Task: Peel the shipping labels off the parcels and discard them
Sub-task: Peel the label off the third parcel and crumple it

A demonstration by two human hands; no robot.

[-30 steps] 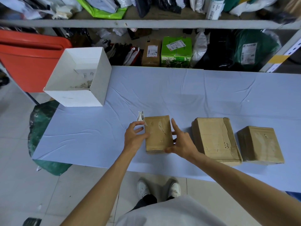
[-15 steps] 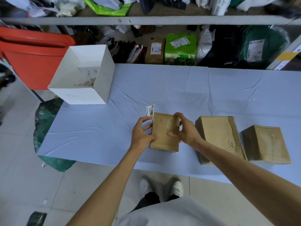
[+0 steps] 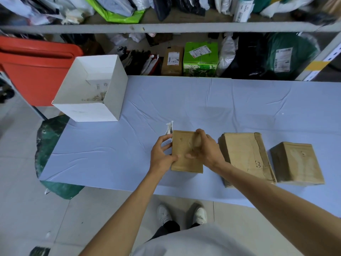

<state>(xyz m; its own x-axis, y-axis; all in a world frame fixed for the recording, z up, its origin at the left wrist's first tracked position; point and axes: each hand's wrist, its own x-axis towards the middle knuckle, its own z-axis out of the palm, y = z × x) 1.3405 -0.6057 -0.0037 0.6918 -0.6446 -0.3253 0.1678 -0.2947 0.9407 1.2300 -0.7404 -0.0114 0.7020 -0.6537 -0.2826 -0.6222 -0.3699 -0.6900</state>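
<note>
A small brown cardboard parcel [image 3: 182,156] stands near the table's front edge, held between both hands. My left hand [image 3: 161,155] grips its left side, fingers beside a white shipping label [image 3: 169,129] that curls up off the parcel's upper left corner. My right hand [image 3: 205,149] lies over the parcel's top and right side, blurred. Two more brown parcels sit to the right: a larger dented one [image 3: 245,156] and a smaller one [image 3: 297,162]. No label shows on their tops.
An open white box [image 3: 112,93] with scraps inside stands at the table's back left. The table [image 3: 203,104] wears a pale blue cloth. Behind it are shelves packed with labelled parcels and bags, a red bin [image 3: 35,71] to the left, and a green sack [image 3: 49,143] under the table's left end.
My right hand has slid from the parcel's right side up onto its top. The parcel has tilted and shifted slightly. The label still sticks up at the corner by my left hand.
</note>
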